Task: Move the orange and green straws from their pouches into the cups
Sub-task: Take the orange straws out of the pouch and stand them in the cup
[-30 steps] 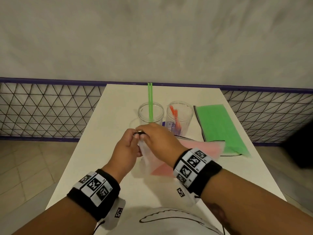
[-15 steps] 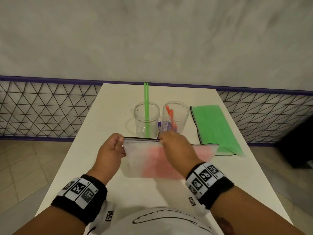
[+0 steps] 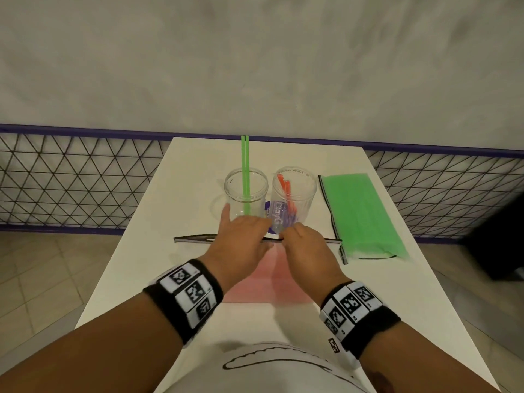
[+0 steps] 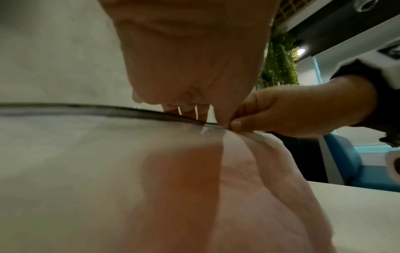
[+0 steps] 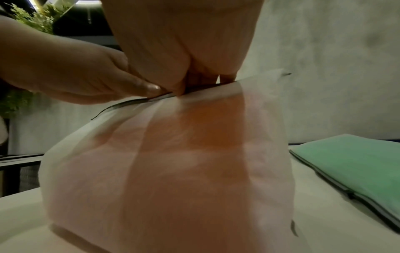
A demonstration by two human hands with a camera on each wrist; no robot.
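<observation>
Head view: left hand and right hand each pinch the top edge of the orange pouch, mid-table, just before the cups.

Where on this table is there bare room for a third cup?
Bare table lies left of the green-straw cup and the orange pouch, along the far edge behind that cup and the orange-straw cup, and near right, this side of the green pouch. The middle is crowded.
</observation>
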